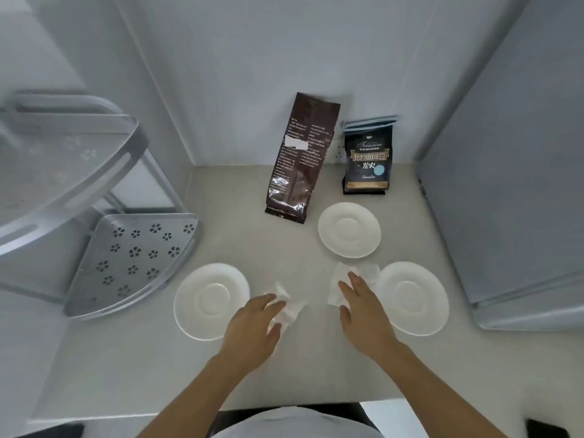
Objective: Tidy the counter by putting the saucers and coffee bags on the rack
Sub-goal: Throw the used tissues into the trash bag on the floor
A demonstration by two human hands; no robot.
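Three white saucers lie on the pale counter: one at the left [208, 298], one at the back [349, 229] and one at the right [414, 298]. A tall brown coffee bag [298, 159] leans on the back wall, with a dark blue coffee bag [368, 159] upright beside it. The grey corner rack [132, 260] stands at the left, its perforated lower shelf bare. My left hand [252, 333] rests on a crumpled white tissue [289, 306], fingers curled over it. My right hand [363, 314] lies flat, fingers spread, on another white tissue [357, 276].
The rack's upper shelf [63, 165] juts out above the lower one at the far left. A grey appliance wall [505, 184] bounds the counter on the right. The counter's front edge [284, 406] runs just below my forearms.
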